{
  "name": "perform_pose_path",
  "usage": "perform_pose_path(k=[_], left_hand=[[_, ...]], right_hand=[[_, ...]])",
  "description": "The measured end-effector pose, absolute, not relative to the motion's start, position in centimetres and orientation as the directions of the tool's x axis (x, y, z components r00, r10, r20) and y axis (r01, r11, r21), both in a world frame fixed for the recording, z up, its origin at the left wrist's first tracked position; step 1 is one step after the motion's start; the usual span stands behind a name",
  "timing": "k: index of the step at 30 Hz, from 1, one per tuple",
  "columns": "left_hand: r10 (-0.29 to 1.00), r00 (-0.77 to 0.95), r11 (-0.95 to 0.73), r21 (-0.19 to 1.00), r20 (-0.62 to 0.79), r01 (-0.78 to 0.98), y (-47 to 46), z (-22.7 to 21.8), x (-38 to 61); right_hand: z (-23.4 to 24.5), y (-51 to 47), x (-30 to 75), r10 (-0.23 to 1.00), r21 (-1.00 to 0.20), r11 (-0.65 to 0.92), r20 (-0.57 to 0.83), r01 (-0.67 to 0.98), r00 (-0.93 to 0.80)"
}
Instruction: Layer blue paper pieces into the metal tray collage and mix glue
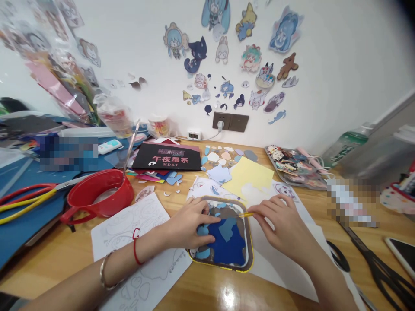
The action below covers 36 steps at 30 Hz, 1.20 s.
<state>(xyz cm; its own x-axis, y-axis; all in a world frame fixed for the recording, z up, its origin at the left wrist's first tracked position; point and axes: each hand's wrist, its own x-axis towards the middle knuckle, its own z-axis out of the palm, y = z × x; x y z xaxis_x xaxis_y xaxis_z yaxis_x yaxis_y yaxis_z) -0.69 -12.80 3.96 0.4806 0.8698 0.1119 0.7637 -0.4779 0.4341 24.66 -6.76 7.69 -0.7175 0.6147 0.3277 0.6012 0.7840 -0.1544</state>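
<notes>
Head view: left hand (191, 220), fingertips apart, touches blue paper (228, 252) in a tray (250, 242); at its right edge, right hand (275, 218) pinches a yellow stick (249, 214).

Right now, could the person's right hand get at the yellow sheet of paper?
Probably yes: the yellow sheet lies just beyond the right hand, with nothing tall between them. That hand holds a thin yellow tool, though, which might hamper its grip.

Black packet (139, 157), center left of frame: "午夜星系", "HDKT" below it; stylized pink top line looks like "MIDNIGHT", smaller word under it unclear. Small white clock (194, 135), upper middle: digits too small. Green bottle (352, 140), right: white lettering, illegible.
</notes>
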Motion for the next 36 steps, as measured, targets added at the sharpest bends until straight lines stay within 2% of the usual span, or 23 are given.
perform_pose_path(k=[5,9,12,19,21,26,30,36], left_hand=[[0.869,0.483,-0.474,0.456,0.105,0.753,-12.7,3.8,-0.6],[0.871,0.476,-0.476,0.450,0.122,0.755,-12.6,3.5,-0.7],[0.871,0.477,-0.477,0.448,0.122,0.756,-12.7,3.4,-0.7],[0.876,0.463,-0.471,0.444,0.135,0.762,-12.9,3.7,-0.6],[0.878,0.457,-0.470,0.441,0.143,0.765,-12.9,3.7,-0.6],[0.879,0.447,-0.473,0.423,0.167,0.773,-13.0,3.8,-0.6],[0.877,0.450,-0.476,0.418,0.167,0.773,-13.0,3.8,-0.6],[0.877,0.454,-0.477,0.417,0.159,0.774,-12.9,4.0,-0.6]], right_hand=[[6.8,-7.2,23.3,0.686,-0.292,0.724,0.207,0.625,-0.698],[5.3,-7.2,21.7,0.661,-0.324,0.725,0.079,0.607,-0.747],[4.9,-6.8,21.1,0.669,-0.347,0.709,0.052,0.614,-0.742],[5.7,-5.5,22.4,0.865,-0.472,0.467,0.067,0.748,-0.498],[6.0,-5.4,22.5,0.875,-0.453,0.449,0.049,0.770,-0.481],[6.3,-5.4,22.1,0.817,-0.365,0.541,0.013,0.758,-0.576],[6.0,-5.4,21.6,0.794,-0.245,0.599,0.056,0.762,-0.606],[5.2,-5.8,20.7,0.793,-0.145,0.609,0.105,0.780,-0.600]])
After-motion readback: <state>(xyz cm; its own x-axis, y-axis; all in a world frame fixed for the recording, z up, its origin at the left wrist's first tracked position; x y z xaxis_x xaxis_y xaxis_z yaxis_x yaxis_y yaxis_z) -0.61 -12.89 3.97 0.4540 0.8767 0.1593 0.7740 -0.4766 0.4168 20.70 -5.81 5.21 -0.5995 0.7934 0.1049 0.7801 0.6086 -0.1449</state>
